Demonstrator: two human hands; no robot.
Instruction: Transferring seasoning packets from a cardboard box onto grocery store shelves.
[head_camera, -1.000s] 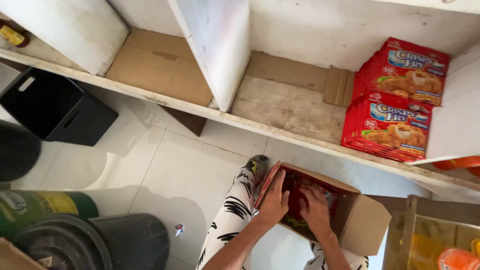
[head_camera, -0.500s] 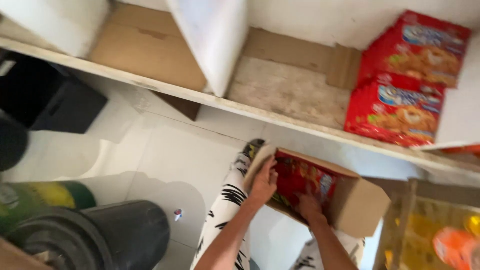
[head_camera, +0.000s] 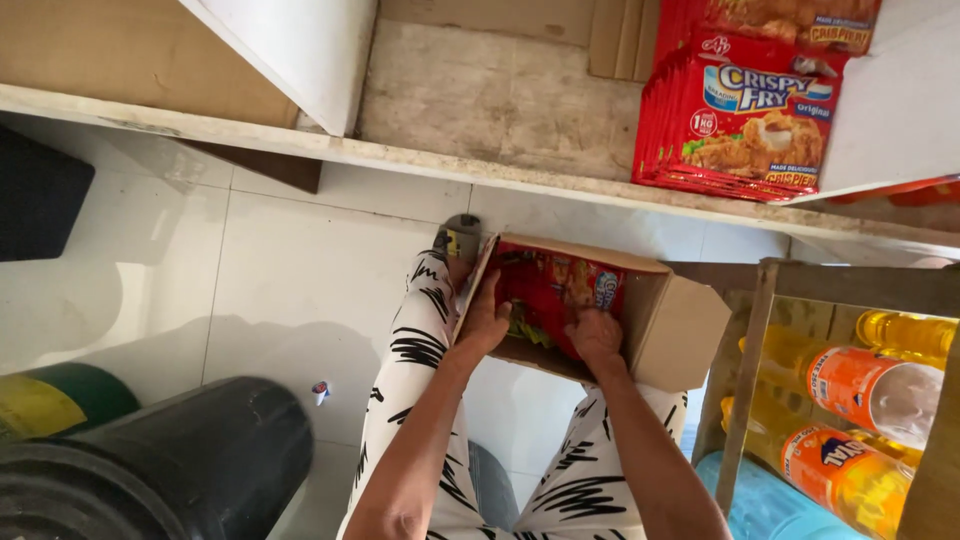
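An open cardboard box (head_camera: 672, 322) rests on my lap, above my black-and-white patterned trousers. Red flat packets (head_camera: 552, 290) stand inside it. My left hand (head_camera: 485, 322) grips the left end of the packets at the box's left wall. My right hand (head_camera: 596, 335) is inside the box, fingers curled on the same red packets from the right. A stack of matching red packets (head_camera: 742, 120) lies on the white shelf (head_camera: 500, 100) above.
A white upright divider (head_camera: 310, 50) splits the shelf. Cardboard sheets line the shelf's back. A wooden crate (head_camera: 745, 400) with bottles of yellow oil (head_camera: 875, 385) stands at right. A black bin (head_camera: 190, 465) and a green drum (head_camera: 50, 400) stand at lower left on white floor tiles.
The view has dropped and moved closer to the box. My left hand has slid from the box's rim onto the packets; my right hand stays inside the box.
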